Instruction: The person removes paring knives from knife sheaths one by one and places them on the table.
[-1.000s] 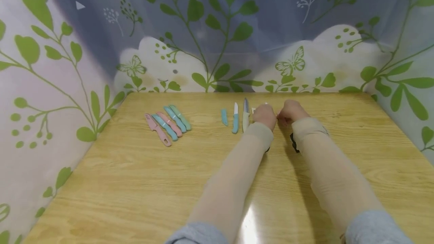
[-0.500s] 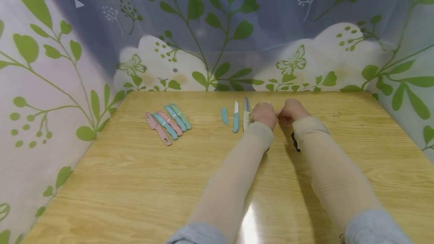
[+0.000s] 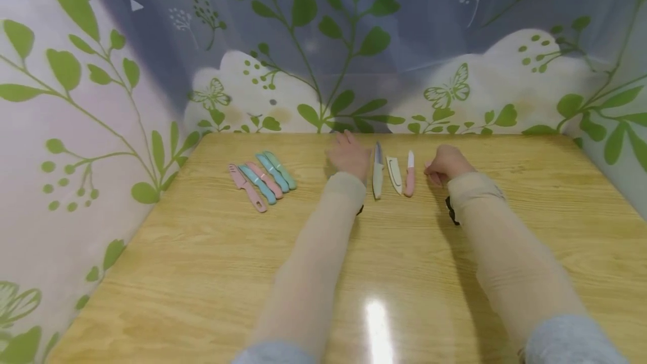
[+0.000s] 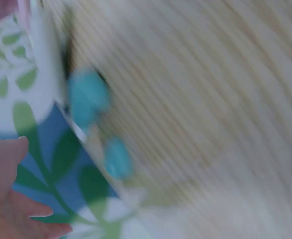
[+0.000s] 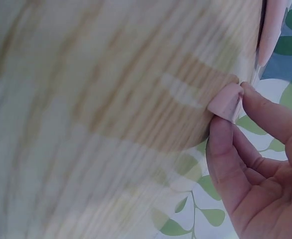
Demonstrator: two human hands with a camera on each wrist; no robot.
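Note:
My right hand [image 3: 447, 163] pinches a pink knife sheath [image 5: 225, 102] between thumb and fingers, low over the table, just right of a bare pink-handled knife [image 3: 410, 176]. My left hand [image 3: 349, 155], fingers spread, is over the spot of a blue-handled knife and its blue sheath, hiding both in the head view. In the blurred left wrist view, the blue knife handle [image 4: 88, 97] and blue sheath [image 4: 118, 159] show beside that hand. Between the hands lie a cream-handled knife [image 3: 377, 176] with a bare blade and a cream sheath [image 3: 394, 174].
At the left of the wooden table [image 3: 202, 274] lie several sheathed knives side by side, among them a pink knife [image 3: 247, 187], a blue knife [image 3: 258, 184] and a green knife [image 3: 280, 170]. A patterned cloth [image 3: 303, 89] rises behind the table's back edge.
My left hand has moved left, away from beside the right hand, and its fingers have spread. The pink knife and cream sheath are now uncovered. My right hand stays almost in place.

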